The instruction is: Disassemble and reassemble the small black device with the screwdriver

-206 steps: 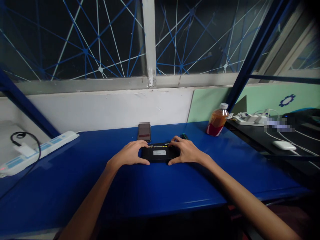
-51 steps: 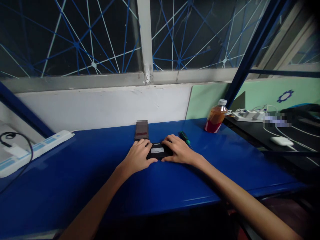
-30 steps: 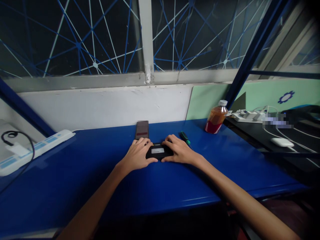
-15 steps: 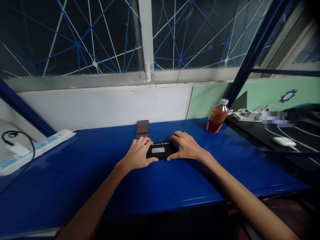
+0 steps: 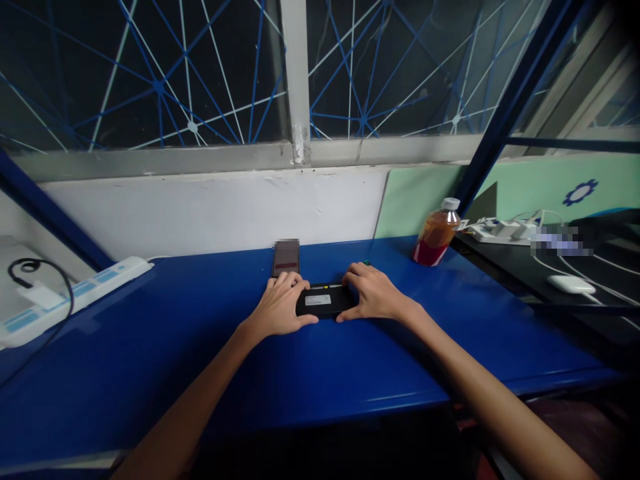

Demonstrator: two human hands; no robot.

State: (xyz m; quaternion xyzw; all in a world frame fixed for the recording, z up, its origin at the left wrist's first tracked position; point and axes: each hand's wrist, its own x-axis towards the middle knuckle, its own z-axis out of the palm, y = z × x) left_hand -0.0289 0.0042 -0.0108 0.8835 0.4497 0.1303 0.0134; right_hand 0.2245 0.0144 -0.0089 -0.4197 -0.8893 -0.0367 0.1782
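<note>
Between my two hands, a flat black box-shaped device (image 5: 327, 309) with a pale label and small yellow marks lies on the blue table (image 5: 320, 373). My left hand (image 5: 283, 305) grips its left end, thumb along the near edge and fingers over the far edge. At the opposite end my right hand (image 5: 373, 293) holds it the same way, thumb in front and fingers behind. Just beyond my left hand is a dark phone-like slab (image 5: 286, 257), partly covered by my fingers. A small green item (image 5: 367, 263) peeks out behind my right hand.
A capped bottle of reddish-brown drink (image 5: 437, 233) stands at the back right. On the left lies a white power strip (image 5: 107, 277) with a black cable. A black side table (image 5: 520, 267) carries cables and a white charger (image 5: 571, 285). The wall (image 5: 225, 207) borders the back.
The whole view has shifted very slightly. Both hands keep their hold on the black device, with hardly any movement.
</note>
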